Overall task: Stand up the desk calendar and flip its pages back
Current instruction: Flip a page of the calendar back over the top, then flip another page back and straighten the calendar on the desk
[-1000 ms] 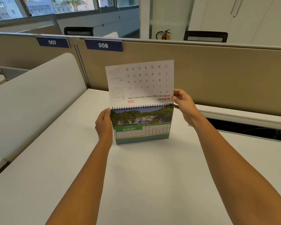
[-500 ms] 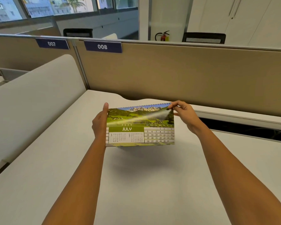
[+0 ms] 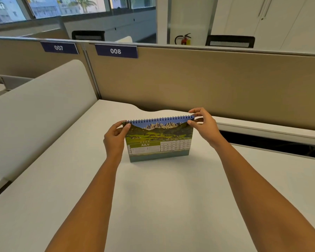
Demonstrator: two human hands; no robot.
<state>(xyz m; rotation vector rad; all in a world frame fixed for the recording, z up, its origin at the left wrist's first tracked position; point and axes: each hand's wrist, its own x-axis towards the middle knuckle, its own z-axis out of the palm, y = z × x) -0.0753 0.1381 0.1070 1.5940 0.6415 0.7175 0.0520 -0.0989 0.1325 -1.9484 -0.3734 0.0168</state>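
Observation:
The spiral-bound desk calendar stands upright on the white desk, its front page showing JULY with a mountain meadow picture. My left hand grips the calendar's upper left corner, thumb on the front. My right hand pinches the upper right corner at the wire binding, thumb in front and fingers above. The pages behind the front sheet are hidden.
A tan partition with labels 007 and 008 runs behind the desk. A white curved divider borders the left side. A dark cable slot lies at the right rear of the desk.
The page lifted above the AUGUST sheet came down over the front, so JULY now shows. It has settled flat against the stand, and both hands moved up to the top corners.

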